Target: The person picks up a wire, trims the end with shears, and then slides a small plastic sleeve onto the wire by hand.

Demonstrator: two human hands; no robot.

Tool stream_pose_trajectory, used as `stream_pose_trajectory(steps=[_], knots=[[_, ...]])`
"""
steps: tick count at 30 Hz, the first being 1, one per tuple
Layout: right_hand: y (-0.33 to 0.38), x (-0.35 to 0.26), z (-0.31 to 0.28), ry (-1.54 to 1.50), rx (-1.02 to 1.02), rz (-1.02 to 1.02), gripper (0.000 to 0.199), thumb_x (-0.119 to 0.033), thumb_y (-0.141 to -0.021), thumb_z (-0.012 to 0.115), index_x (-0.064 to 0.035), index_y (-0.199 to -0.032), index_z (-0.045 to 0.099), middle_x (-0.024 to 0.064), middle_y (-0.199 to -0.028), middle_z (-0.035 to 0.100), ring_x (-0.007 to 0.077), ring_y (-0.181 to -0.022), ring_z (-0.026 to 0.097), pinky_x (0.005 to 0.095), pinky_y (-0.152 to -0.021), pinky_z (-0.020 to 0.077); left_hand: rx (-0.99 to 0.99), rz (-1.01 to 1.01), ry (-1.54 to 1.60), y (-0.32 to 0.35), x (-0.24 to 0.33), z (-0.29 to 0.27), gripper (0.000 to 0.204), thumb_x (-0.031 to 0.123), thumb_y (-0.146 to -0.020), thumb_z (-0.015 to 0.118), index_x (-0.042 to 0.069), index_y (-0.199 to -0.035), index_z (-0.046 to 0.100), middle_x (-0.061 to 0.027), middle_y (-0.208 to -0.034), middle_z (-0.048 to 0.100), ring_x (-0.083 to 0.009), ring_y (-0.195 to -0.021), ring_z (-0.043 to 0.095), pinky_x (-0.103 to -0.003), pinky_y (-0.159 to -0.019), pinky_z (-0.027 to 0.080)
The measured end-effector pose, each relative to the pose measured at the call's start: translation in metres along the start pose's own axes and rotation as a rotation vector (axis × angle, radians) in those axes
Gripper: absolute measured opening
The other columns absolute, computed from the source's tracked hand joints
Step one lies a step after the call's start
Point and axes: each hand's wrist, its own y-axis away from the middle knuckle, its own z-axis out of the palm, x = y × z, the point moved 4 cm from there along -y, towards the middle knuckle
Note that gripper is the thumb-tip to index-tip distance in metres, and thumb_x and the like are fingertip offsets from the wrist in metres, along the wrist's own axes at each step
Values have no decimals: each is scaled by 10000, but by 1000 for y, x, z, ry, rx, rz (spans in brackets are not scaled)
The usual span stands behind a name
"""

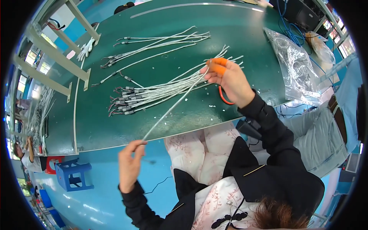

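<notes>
A thin grey-white cable [167,113] stretches slantwise between my hands over the table's near edge. My left hand [130,161] pinches its lower end, and a small dark blurred piece hangs beside those fingers. At the upper end my right hand [230,78], with orange covers on two fingers, closes on the cable. Beneath that hand shows a red-orange curved handle [225,96]; the rest of that tool is hidden. A bundle of similar cables [153,94] lies on the green table, dark connectors and thin coloured wires at its left end.
Farther back lie more separate cables [161,45]. A clear plastic bag [293,63] of cables rests at the right, near blue cords [293,32]. White scraps dot the table. Metal frame posts [57,57] stand at left; a blue stool [73,174] is on the floor. Another person [322,132] is at right.
</notes>
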Motion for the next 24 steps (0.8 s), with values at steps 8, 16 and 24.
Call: stream_pose_trajectory(steps=[8, 16, 24], knots=[[-103, 26, -52, -144, 137, 75, 216, -37, -922, 478, 107, -1072, 536, 198, -1009, 621, 243, -864, 641, 324, -821, 548, 262, 410, -737, -110, 17, -102, 119, 98, -841, 594, -5, -867, 648, -172, -791, 600, -359, -776, 574, -418, -682, 446], [-176, 41, -76, -199, 261, 91, 171, 36, -898, 441, 129, -1017, 521, 197, -983, 578, 317, -936, 635, 351, -839, 560, 334, 494, -1077, -260, -7, -106, 115, 90, -836, 599, 34, -925, 647, -148, -869, 600, -341, -875, 578, -423, -750, 454], [-213, 36, -81, -141, 289, 5, 215, -4, -909, 483, 158, -1050, 484, 209, -1020, 566, 324, -976, 621, 345, -868, 538, 350, 497, -971, -286, -18, -93, 156, 63, -818, 604, 74, -965, 653, -130, -920, 607, -339, -895, 578, -428, -801, 457]])
